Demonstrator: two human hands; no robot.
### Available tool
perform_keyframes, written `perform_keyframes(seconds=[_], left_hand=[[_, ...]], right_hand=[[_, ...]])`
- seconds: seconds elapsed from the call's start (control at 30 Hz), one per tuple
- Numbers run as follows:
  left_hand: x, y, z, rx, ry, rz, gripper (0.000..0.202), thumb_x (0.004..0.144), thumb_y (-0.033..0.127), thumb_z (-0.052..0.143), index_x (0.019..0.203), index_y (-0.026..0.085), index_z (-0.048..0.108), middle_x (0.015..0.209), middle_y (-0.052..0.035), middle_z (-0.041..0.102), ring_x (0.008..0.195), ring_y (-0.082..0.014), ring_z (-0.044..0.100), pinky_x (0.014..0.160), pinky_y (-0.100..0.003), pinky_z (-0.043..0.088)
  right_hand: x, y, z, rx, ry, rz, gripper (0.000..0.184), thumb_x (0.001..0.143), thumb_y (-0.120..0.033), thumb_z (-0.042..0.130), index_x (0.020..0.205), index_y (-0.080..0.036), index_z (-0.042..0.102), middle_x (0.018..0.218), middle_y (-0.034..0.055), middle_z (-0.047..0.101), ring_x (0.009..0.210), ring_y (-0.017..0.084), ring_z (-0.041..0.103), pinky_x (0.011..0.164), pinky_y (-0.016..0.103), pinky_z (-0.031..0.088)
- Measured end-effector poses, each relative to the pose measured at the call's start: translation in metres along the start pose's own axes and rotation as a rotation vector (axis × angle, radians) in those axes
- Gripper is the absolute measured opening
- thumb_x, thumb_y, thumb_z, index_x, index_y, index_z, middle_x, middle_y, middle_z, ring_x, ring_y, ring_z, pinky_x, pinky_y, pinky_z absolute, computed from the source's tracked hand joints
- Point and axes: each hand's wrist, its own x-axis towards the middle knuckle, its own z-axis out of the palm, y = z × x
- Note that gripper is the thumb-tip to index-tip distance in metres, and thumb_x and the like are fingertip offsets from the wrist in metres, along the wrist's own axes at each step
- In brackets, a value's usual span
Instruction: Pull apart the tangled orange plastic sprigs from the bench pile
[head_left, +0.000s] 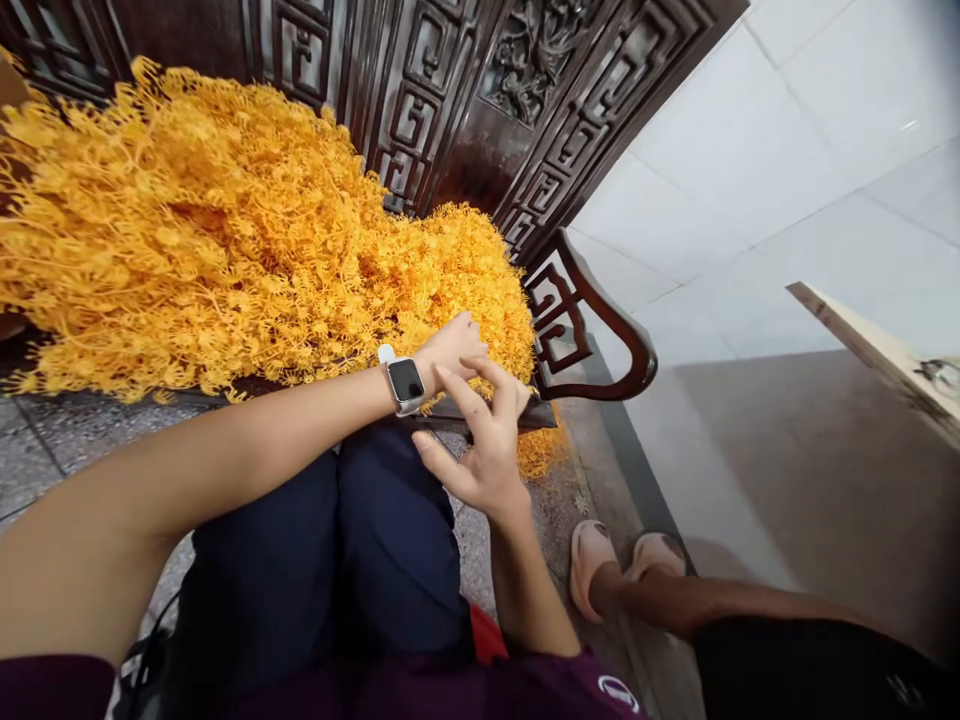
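Your orange dried-flower bunch [225, 230] lies on the carved dark wooden bench [420, 120], its long axis pointing upper left; your left hand [450, 350] rests on it, grip unclear; your right hand [484, 450] is open beside it; terrazzo floor [52, 440], white tiled wall [750, 200].

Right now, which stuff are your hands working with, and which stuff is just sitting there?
Working with:
left hand, resting on the heap of dyed yellow dried sprigs
right hand, fingers spread beside it

Just sitting there:
carved dark wooden bench
smartwatch
pink slippers on another person's feet
speckled stone floor
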Motion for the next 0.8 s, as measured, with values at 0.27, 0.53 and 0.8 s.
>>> perform_keyframes(seconds=[0.27,0.53,0.8], left_hand=[[-0.008,0.011,-0.014,0.192,-0.032,0.029,0.023,0.1,0.017,0.059,0.085,0.019,0.077,0.089,-0.0107,0.076,0.104,-0.0322,0.065,0.091,-0.041,0.037],[-0.022,0.017,-0.031,0.231,0.024,0.14,0.018,0.1,0.015,0.062,0.096,0.017,0.079,0.093,-0.0098,0.079,0.104,-0.0301,0.067,0.091,-0.04,0.036],[-0.029,-0.027,-0.028,0.254,0.144,0.111,0.014,0.101,0.024,0.067,0.093,0.016,0.076,0.08,-0.0088,0.074,0.096,-0.026,0.064,0.085,-0.036,0.033]], right_hand=[[-0.012,0.013,-0.009,0.037,0.098,0.117,0.055,0.096,-0.043,0.065,0.147,-0.029,0.054,0.139,0.0122,0.056,0.129,0.033,0.053,0.109,0.054,0.042],[-0.032,0.073,-0.011,-0.07,0.212,0.409,0.04,0.104,-0.044,0.052,0.137,-0.022,0.062,0.135,0.014,0.063,0.128,0.03,0.056,0.111,0.052,0.041],[-0.051,0.098,0.003,0.261,0.221,0.663,0.039,0.103,-0.05,0.056,0.081,-0.018,0.062,0.067,-0.0019,0.052,0.061,0.012,0.045,0.061,0.028,0.038]])
